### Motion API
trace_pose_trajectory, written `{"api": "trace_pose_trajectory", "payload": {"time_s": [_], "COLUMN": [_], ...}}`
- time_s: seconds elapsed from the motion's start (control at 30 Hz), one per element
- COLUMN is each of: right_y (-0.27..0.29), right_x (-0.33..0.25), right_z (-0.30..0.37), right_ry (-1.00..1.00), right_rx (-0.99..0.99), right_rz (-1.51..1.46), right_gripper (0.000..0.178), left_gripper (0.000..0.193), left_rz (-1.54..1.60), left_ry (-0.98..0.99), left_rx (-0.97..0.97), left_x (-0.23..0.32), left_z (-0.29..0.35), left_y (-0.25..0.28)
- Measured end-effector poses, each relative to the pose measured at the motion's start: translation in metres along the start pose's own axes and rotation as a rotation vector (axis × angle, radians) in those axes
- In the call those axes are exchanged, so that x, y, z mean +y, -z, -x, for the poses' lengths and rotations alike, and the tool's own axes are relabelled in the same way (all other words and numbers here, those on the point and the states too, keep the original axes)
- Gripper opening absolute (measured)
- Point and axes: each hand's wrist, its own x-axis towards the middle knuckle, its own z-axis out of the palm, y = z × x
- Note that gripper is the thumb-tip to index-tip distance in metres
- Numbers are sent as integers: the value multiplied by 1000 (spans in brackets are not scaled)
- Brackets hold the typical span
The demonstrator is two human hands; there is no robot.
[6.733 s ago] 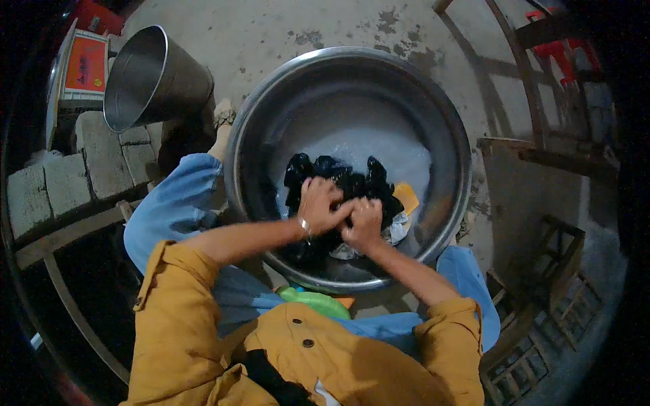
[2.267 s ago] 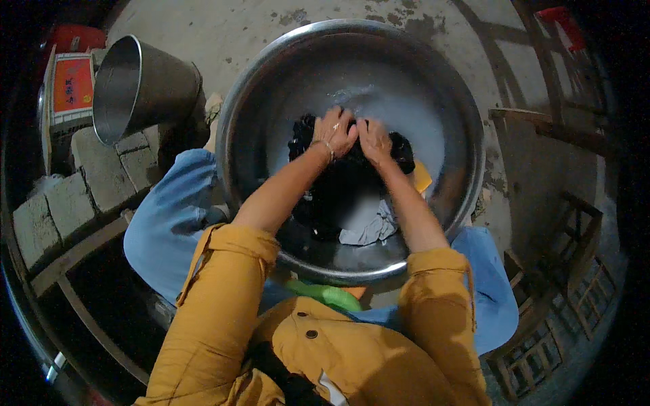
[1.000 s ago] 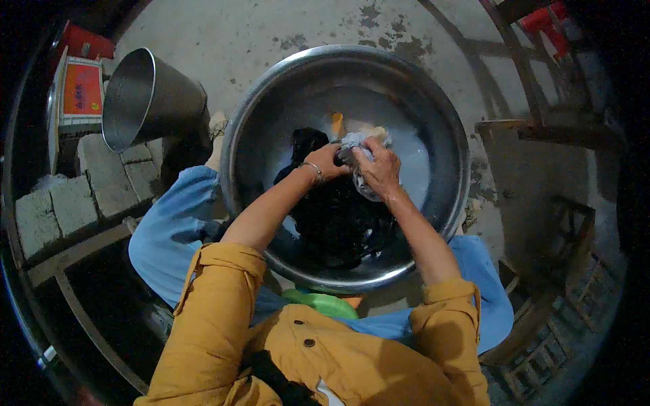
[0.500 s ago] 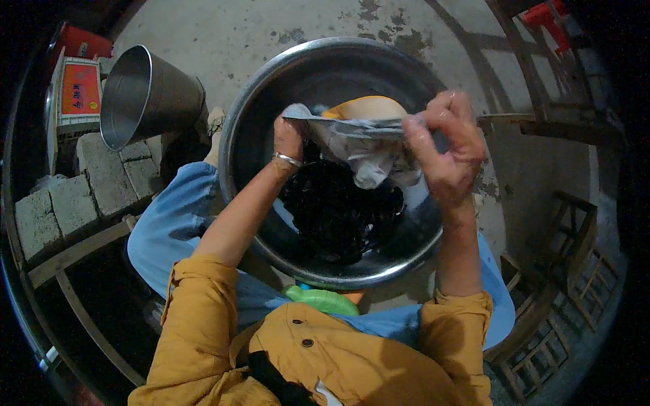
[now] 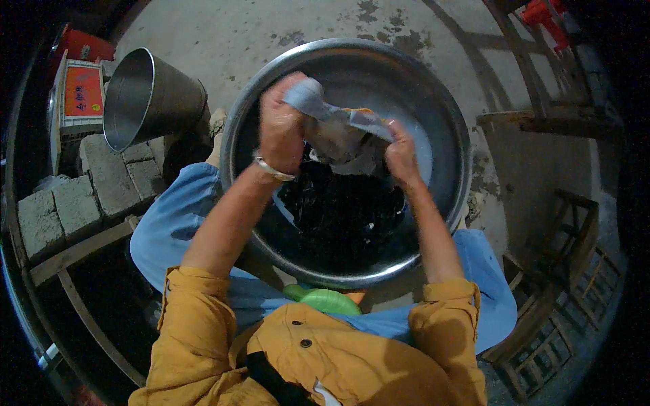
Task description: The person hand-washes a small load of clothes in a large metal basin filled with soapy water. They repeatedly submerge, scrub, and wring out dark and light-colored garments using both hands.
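A wide metal basin (image 5: pixel 462 155) stands on the floor between my knees. Above its middle, a wet whitish garment (image 5: pixel 338 139) with a blue-grey band and a touch of yellow edging hangs between my hands. My left hand (image 5: pixel 281 128), blurred and with a bracelet at the wrist, is closed on the band's left end. The other end is pinched in my right hand (image 5: pixel 403 152), lower and to the right. Beneath the garment, a heap of dark wet cloth (image 5: pixel 342 210) fills the near half of the basin, with some pale liquid around it.
A metal bucket (image 5: pixel 166 101) lies tilted at the left, beside grey bricks (image 5: pixel 108 176) and a red-and-white box (image 5: pixel 82 91). A green plastic thing (image 5: pixel 328 301) is tucked against the basin's near rim. Wooden stools or frames (image 5: pixel 562 271) stand at the right.
My left hand has moved up and slightly left, and my right hand has come in to the left and down. The band between them now sags and twists instead of being stretched straight.
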Motion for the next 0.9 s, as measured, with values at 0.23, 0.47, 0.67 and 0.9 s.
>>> {"api": "trace_pose_trajectory", "payload": {"time_s": [0.23,0.47,0.67,0.9], "right_y": [74,88,37,48], "right_x": [-177,-234,-134,66], "right_z": [12,26,14,-40], "right_ry": [621,598,337,-411], "right_rx": [494,403,-487,-28], "right_rz": [-280,115,612,633], "right_gripper": [23,18,33,58], "left_gripper": [35,33,38,39], "left_rz": [18,-489,-1074,-1295], "left_ry": [-753,-538,91,129], "left_rx": [-475,-167,-762,-229], "left_x": [93,71,-28,-138], "left_z": [-5,2,-7,-64], "left_y": [-5,-20,12,92]}}
